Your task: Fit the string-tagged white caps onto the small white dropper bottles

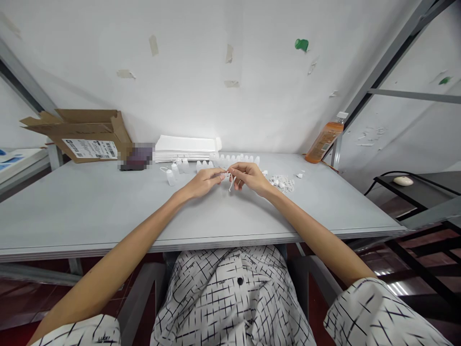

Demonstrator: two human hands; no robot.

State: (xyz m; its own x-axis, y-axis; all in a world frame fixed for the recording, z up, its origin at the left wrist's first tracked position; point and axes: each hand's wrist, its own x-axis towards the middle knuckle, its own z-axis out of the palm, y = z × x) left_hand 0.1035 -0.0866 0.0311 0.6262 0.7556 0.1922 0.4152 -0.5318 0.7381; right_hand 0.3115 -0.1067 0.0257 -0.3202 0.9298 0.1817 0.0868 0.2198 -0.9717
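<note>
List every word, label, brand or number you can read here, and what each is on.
"LUCKY": on the person's left sleeve; seemingly again, smaller, on the shirt front.
Too small to read: the print on the white label, with barcodes, on the cardboard box.
Too blurred to read: the label on the orange bottle.
No legible text: the small white bottles.

The desk [82, 211] gives a hand wide room from its left edge to the left forearm [144, 240], and from the right forearm [313, 226] to its right edge. Along the far edge, the box [90, 137], paper stack [185, 149] and small bottles [170, 178] block passage. The caps pile [283, 183] obstructs just beside the right hand [250, 177]; the orange bottle [324, 140] blocks the far right corner.
</note>
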